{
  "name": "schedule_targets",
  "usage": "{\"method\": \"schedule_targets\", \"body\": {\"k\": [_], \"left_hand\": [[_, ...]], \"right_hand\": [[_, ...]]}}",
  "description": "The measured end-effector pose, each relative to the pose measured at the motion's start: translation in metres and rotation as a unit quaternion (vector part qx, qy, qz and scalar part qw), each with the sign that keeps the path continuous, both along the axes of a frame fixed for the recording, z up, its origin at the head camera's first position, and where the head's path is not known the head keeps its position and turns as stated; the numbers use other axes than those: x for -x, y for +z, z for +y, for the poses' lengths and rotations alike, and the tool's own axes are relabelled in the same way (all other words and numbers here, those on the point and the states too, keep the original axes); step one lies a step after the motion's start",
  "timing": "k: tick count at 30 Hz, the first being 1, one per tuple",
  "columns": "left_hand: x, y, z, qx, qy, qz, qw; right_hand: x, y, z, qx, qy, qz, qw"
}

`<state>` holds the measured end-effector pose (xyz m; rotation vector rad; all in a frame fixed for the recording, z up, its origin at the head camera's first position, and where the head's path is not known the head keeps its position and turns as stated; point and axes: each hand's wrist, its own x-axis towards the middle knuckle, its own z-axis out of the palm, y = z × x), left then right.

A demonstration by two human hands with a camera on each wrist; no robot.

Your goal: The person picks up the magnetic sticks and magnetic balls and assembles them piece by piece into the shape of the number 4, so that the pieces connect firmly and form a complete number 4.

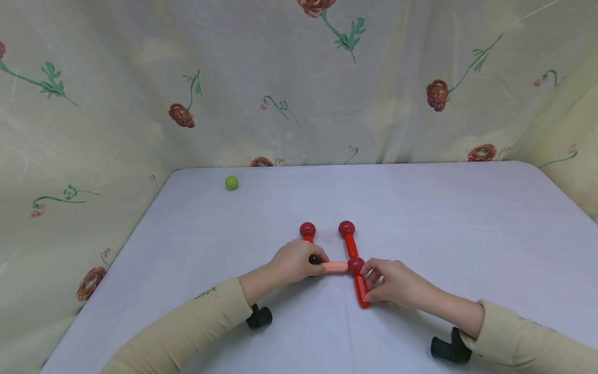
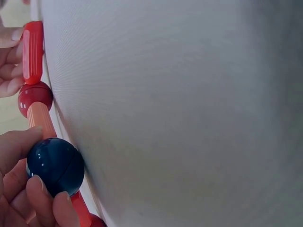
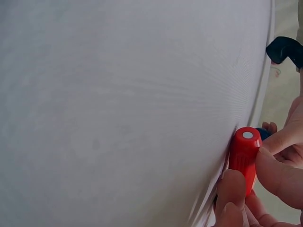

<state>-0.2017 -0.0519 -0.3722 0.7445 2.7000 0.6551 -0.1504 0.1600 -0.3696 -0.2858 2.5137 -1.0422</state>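
Note:
Magnetic-looking rods and balls lie joined on the table. My left hand grips a dark blue ball where it meets a pink rod. That rod leads right to a red ball. From this ball one red rod runs away to another red ball; a second, nearer red rod points toward me, pinched by my right hand. Its free end shows a silvery disc in the right wrist view. Beyond my left hand, a further red ball tops a partly hidden red rod.
A green ball sits alone near the far left edge of the white-covered table. Flower-patterned cloth hangs behind and at the sides. Black camera mounts hang under both wrists.

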Motion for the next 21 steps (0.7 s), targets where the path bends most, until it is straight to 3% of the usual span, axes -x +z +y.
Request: {"method": "schedule_targets", "body": {"k": [12, 18, 21], "left_hand": [[0.0, 0.0, 0.0, 0.0, -0.001, 0.0, 1.0], [0.0, 0.0, 0.0, 0.003, -0.002, 0.001, 1.0], [0.0, -0.001, -0.001, 0.001, -0.004, 0.0, 1.0]], "right_hand": [[0.002, 0.003, 0.002, 0.004, 0.02, 0.006, 0.9998], [0.014, 0.01, 0.01, 0.006, 0.042, 0.07, 0.9966], [0.021, 0.009, 0.01, 0.0, 0.046, 0.081, 0.9957]]}}
